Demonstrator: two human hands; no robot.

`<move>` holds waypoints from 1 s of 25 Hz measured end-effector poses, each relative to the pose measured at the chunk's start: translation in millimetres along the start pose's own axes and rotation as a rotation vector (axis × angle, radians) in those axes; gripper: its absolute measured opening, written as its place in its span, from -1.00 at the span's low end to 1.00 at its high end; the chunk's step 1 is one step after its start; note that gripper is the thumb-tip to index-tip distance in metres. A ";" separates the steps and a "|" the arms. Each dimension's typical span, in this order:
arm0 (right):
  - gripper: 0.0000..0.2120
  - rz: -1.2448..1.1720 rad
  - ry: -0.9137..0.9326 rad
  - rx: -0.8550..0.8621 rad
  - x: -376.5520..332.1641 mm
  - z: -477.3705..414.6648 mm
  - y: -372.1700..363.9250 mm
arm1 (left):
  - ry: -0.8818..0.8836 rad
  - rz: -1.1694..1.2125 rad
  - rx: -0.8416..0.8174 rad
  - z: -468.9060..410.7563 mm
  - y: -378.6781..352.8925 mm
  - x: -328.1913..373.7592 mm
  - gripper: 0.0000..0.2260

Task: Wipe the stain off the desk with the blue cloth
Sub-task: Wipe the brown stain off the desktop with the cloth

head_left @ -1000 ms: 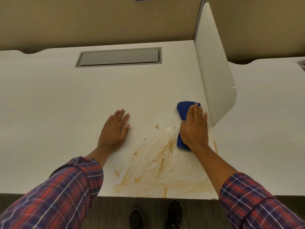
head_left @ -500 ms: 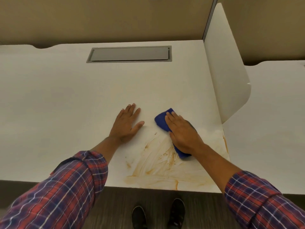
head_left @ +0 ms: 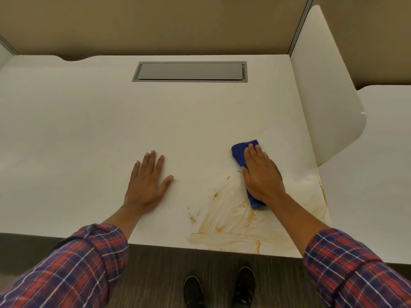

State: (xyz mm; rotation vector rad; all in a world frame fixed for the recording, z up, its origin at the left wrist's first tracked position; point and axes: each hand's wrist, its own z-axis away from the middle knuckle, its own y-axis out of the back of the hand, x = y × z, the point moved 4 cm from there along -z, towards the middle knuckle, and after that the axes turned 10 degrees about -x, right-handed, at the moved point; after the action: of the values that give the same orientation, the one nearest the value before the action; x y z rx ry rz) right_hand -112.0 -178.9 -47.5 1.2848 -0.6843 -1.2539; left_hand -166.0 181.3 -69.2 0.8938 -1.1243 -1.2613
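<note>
Both hands (left (head_left: 148,182), right (head_left: 262,177)) lie flat, palms down.

Rolled red-and-navy plaid sleeves (head_left: 73,270), bare forearms, black shoes (head_left: 219,287).

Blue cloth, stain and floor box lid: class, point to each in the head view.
blue cloth (head_left: 239,150), head view, far corner beyond the fingertips
stain (head_left: 231,227), head view, smeared middle
lid (head_left: 189,71), head view, centre
</note>
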 end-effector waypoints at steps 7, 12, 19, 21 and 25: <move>-0.42 0.069 0.264 -0.044 -59.4 25.7 -19.9 | -0.015 0.015 0.004 1.6 1.9 1.0 -0.28; -0.45 -0.096 0.071 0.046 -39.5 16.0 -10.0 | -0.015 0.041 0.000 2.5 7.2 2.3 -0.29; -0.41 -0.031 0.161 -0.046 -72.0 14.3 -21.0 | -0.024 0.011 0.000 0.5 2.4 0.1 -0.27; -0.41 0.003 0.261 -0.060 -95.4 29.3 -28.0 | -0.029 0.011 -0.005 -0.4 0.6 -0.6 -0.26; -0.40 0.023 0.398 -0.120 -132.7 59.0 -43.7 | -0.040 0.041 -0.011 0.2 1.0 -2.5 -0.25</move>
State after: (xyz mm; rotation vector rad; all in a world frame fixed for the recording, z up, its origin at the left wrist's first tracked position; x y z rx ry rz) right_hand -213.3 -66.1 -41.7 1.3695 -0.3325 -0.9644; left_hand -165.9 183.8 -68.5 0.8362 -1.1602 -1.2553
